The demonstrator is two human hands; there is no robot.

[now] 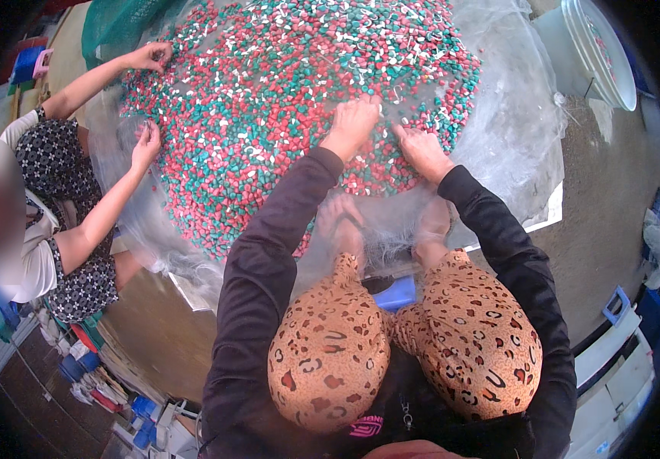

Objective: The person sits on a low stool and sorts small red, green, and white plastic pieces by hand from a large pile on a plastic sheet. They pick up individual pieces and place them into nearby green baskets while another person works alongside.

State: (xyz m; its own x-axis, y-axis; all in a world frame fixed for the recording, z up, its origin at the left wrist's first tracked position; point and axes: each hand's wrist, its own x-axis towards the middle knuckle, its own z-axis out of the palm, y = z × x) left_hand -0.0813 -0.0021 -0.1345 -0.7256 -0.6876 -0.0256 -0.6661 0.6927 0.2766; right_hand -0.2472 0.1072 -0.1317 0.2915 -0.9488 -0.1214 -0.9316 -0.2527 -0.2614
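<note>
A wide spread of small red, teal and white plastic pieces (253,122) covers a clear plastic sheet (510,115). My left hand (354,122) is bent down over the middle of the spread, its fingers curled together. A teal piece lies by its fingertips, and whatever it holds is hidden. Just right of it, my right hand (422,149) rests low at the near right part of the spread. Its index finger reaches the pieces while the other fingers fold under the palm; anything between them is too small to make out.
At the left, a co-worker's two hands (146,145) reach over the pile's edge. A pale bucket (575,50) with pieces inside stands at the far right. Green netting (115,34) lies at the far left. My feet and patterned knees are at the sheet's near edge.
</note>
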